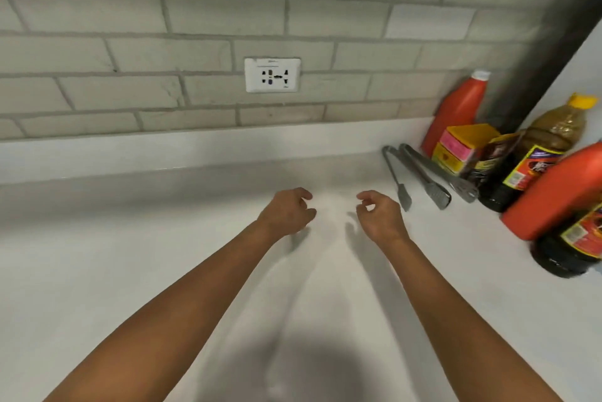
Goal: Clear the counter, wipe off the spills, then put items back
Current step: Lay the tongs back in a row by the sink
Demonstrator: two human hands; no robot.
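Note:
Both my arms reach over the white counter [130, 255]. My left hand [288, 211] and my right hand [379, 214] hover side by side above its middle, fingers loosely curled, holding nothing. At the right lie metal tongs [423, 173] and a metal spatula [395, 178]. Behind them stand a red bottle [456, 112], a yellow and pink box [459, 149], a dark sauce bottle with a yellow cap [534, 154] and a large red-topped dark bottle [566, 206]. A brown packet [498, 154] leans between box and bottle.
A grey tiled wall with a white socket [272, 75] runs along the back. A dark vertical post [553, 27] rises at the right corner. A low white upstand [195, 147] joins counter and wall.

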